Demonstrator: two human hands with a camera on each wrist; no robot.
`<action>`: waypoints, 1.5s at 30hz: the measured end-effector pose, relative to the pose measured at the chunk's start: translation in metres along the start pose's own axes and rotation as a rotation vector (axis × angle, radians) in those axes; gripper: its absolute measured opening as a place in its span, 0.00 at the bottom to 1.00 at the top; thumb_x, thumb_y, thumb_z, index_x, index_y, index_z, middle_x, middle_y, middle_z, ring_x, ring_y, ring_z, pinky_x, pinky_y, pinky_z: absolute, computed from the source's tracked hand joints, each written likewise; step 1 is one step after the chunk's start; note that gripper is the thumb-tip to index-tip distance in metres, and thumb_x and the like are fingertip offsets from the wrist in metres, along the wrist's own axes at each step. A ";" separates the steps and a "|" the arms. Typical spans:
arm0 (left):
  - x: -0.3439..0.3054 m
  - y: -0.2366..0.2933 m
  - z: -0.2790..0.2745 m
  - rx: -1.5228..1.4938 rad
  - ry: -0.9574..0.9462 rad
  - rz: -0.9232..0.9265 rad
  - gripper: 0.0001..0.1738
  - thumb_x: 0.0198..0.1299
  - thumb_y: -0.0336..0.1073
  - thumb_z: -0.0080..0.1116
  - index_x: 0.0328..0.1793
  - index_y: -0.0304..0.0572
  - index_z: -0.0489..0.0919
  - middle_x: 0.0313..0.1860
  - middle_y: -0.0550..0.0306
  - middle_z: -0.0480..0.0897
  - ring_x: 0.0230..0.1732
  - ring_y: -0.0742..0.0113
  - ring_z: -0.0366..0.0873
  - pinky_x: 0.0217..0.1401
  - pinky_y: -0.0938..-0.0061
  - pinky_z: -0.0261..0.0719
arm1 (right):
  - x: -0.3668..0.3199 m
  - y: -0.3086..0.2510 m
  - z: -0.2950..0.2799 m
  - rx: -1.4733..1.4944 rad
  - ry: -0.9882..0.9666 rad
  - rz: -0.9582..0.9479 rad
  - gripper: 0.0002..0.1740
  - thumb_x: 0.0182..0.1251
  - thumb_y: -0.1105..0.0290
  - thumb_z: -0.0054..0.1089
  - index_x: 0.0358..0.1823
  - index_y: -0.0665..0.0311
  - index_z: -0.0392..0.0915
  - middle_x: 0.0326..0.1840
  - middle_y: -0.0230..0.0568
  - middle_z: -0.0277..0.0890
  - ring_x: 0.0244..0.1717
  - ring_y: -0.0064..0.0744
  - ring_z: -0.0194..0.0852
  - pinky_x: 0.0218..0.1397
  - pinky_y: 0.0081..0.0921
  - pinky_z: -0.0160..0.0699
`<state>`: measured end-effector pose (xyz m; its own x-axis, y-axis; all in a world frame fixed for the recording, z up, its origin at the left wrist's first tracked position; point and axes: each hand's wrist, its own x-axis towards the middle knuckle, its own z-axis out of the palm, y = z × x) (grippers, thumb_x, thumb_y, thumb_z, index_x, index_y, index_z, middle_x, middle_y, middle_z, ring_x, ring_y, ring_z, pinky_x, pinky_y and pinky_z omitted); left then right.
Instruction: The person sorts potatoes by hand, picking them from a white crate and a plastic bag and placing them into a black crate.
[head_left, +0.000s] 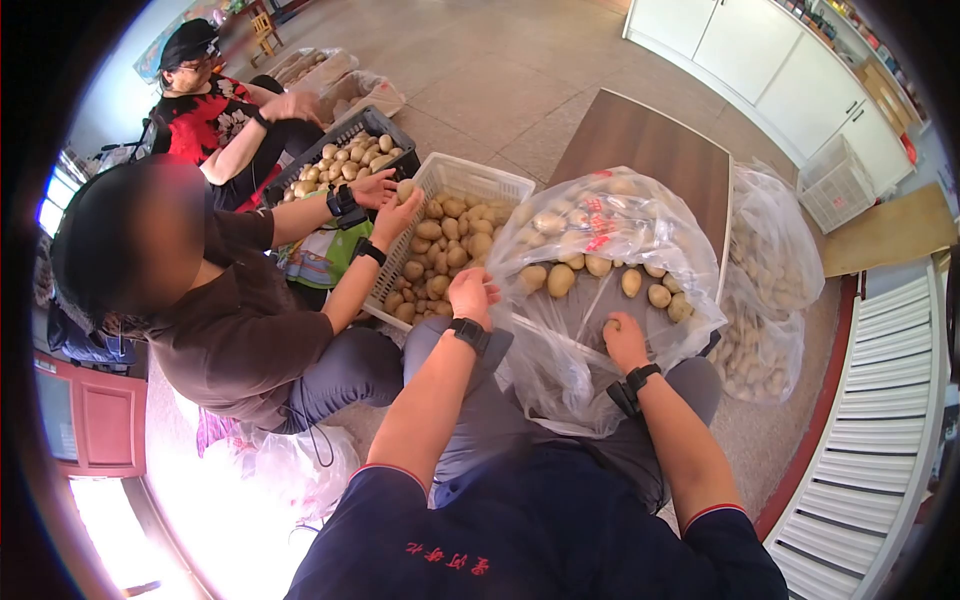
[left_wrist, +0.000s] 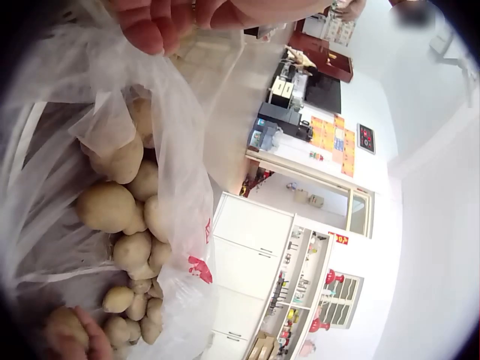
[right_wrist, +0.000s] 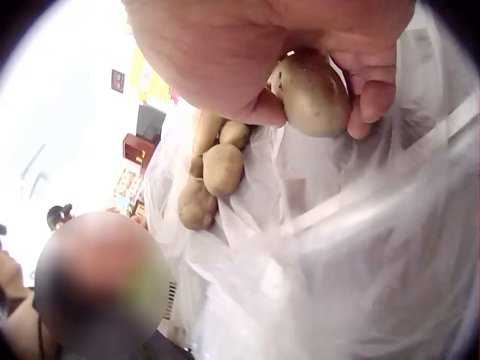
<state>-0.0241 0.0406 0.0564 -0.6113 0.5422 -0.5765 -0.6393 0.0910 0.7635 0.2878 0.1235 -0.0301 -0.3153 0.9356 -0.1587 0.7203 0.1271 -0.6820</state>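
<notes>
My right hand (head_left: 626, 341) holds a potato (right_wrist: 313, 94) between thumb and fingers, inside the mouth of a clear plastic bag (head_left: 655, 235). Several potatoes (head_left: 560, 280) lie in the bag in front of that hand. My left hand (head_left: 473, 298) is held at the near edge of a white crate (head_left: 520, 187) of potatoes, beside the bag's left side. Its fingers (left_wrist: 150, 34) are loosely bent above the plastic in the left wrist view, with no potato visible in them.
At the left, a person in a brown shirt (head_left: 240, 340) holds a potato (head_left: 405, 190) over the white crate. A dark crate (head_left: 385, 125) of potatoes stands behind it. The bag rests on a brown table (head_left: 640, 135); more potato bags (head_left: 770, 240) stand to its right.
</notes>
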 end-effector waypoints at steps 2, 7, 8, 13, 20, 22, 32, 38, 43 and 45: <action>-0.006 0.000 0.001 0.035 -0.074 -0.002 0.12 0.65 0.35 0.53 0.51 0.39 0.75 0.39 0.54 0.81 0.28 0.64 0.78 0.27 0.71 0.77 | 0.001 -0.005 -0.004 0.153 -0.013 0.088 0.20 0.65 0.64 0.53 0.56 0.61 0.76 0.52 0.53 0.75 0.47 0.53 0.79 0.49 0.41 0.80; -0.024 0.000 0.009 0.143 -0.301 -0.071 0.14 0.65 0.39 0.55 0.52 0.39 0.75 0.43 0.54 0.83 0.29 0.64 0.80 0.27 0.73 0.77 | -0.017 -0.075 -0.029 0.821 -0.182 0.395 0.27 0.61 0.74 0.56 0.64 0.64 0.69 0.37 0.38 0.77 0.31 0.28 0.79 0.30 0.23 0.76; -0.030 0.002 0.012 0.214 -0.360 -0.103 0.15 0.65 0.41 0.55 0.52 0.40 0.75 0.43 0.54 0.83 0.29 0.64 0.80 0.29 0.73 0.77 | -0.017 -0.078 -0.028 0.820 -0.164 0.403 0.27 0.61 0.74 0.56 0.64 0.64 0.69 0.37 0.38 0.77 0.31 0.28 0.79 0.30 0.23 0.76; -0.030 -0.014 0.017 0.442 -0.513 -0.166 0.22 0.66 0.49 0.57 0.58 0.43 0.74 0.52 0.54 0.80 0.40 0.63 0.81 0.35 0.71 0.78 | -0.015 -0.106 -0.015 0.833 -0.323 0.185 0.32 0.65 0.70 0.60 0.70 0.65 0.61 0.44 0.41 0.76 0.36 0.30 0.79 0.39 0.27 0.81; -0.035 -0.018 0.017 0.428 -0.663 -0.246 0.24 0.66 0.50 0.58 0.60 0.44 0.74 0.51 0.54 0.80 0.37 0.61 0.82 0.35 0.69 0.80 | -0.022 -0.155 -0.022 0.733 -0.533 0.218 0.29 0.70 0.52 0.59 0.60 0.70 0.71 0.45 0.40 0.76 0.34 0.27 0.77 0.36 0.25 0.79; -0.036 -0.016 0.017 0.441 -0.713 -0.277 0.22 0.68 0.50 0.56 0.59 0.44 0.75 0.49 0.55 0.81 0.36 0.63 0.82 0.35 0.70 0.80 | -0.020 -0.154 -0.015 0.640 -0.488 0.236 0.31 0.71 0.44 0.54 0.52 0.69 0.77 0.41 0.40 0.78 0.31 0.25 0.76 0.32 0.23 0.77; -0.036 -0.017 0.017 0.423 -0.783 -0.332 0.14 0.71 0.45 0.54 0.54 0.45 0.76 0.40 0.57 0.82 0.32 0.68 0.81 0.32 0.73 0.80 | -0.021 -0.147 -0.013 0.689 -0.516 0.199 0.29 0.76 0.45 0.47 0.43 0.68 0.78 0.27 0.38 0.77 0.24 0.24 0.72 0.27 0.23 0.72; -0.028 -0.021 0.014 0.387 -0.751 -0.306 0.14 0.70 0.43 0.55 0.54 0.45 0.76 0.39 0.58 0.82 0.29 0.69 0.81 0.28 0.74 0.80 | -0.014 -0.129 -0.004 0.605 -0.442 0.138 0.24 0.74 0.49 0.52 0.45 0.66 0.79 0.30 0.34 0.77 0.27 0.21 0.72 0.29 0.21 0.73; -0.024 -0.013 0.014 0.260 -0.655 -0.236 0.16 0.69 0.45 0.57 0.56 0.45 0.76 0.40 0.58 0.82 0.29 0.68 0.79 0.29 0.73 0.79 | 0.003 -0.084 -0.024 0.045 0.007 -0.201 0.20 0.64 0.59 0.61 0.50 0.67 0.77 0.52 0.58 0.77 0.56 0.58 0.74 0.59 0.43 0.74; -0.025 -0.008 0.015 0.198 -0.629 -0.202 0.15 0.70 0.43 0.56 0.55 0.45 0.75 0.39 0.59 0.81 0.28 0.69 0.79 0.28 0.74 0.79 | 0.014 -0.063 -0.035 -0.111 0.134 -0.161 0.23 0.61 0.63 0.61 0.55 0.66 0.74 0.61 0.59 0.70 0.63 0.58 0.68 0.64 0.44 0.71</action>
<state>0.0036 0.0387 0.0687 -0.0642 0.8748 -0.4802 -0.5781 0.3597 0.7324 0.2593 0.1401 0.0356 -0.3521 0.9348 0.0466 0.7335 0.3066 -0.6066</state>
